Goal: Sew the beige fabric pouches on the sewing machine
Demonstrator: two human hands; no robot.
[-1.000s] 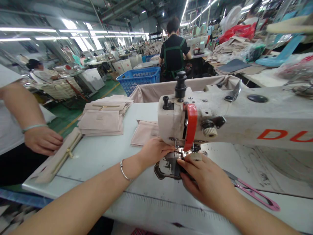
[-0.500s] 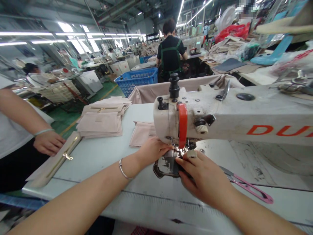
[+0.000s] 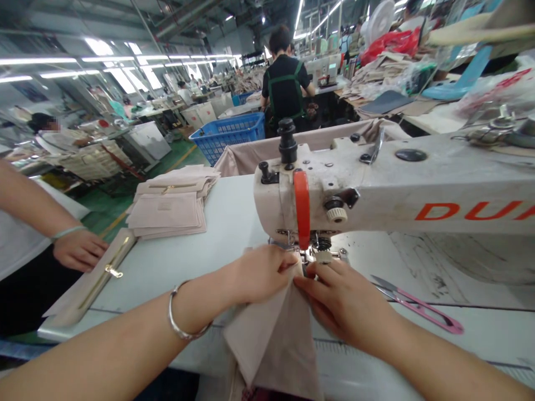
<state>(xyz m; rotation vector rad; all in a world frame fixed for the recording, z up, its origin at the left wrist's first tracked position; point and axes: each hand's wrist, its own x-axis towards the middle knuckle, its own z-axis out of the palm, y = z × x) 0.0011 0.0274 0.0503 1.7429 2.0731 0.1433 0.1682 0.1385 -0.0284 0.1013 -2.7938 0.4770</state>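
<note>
My left hand pinches the upper edge of a beige fabric piece just in front of the sewing machine's needle area. The fabric hangs folded toward me over the table's front edge. My right hand lies at the right side of the same fabric, thumb and forefinger closed on its edge close to the presser foot. The white sewing machine has an orange guard over the needle, and its foot is partly hidden by my fingers.
Pink-handled thread snips lie right of my right hand. Stacked beige fabric pieces sit on the left. A co-worker's hand rests by a beige piece with a gold zipper. Behind the table stands a blue basket.
The beige fabric behind the needle has come to the front, now hanging between my hands. My left hand has drawn slightly back toward me; the view has shifted a little.
</note>
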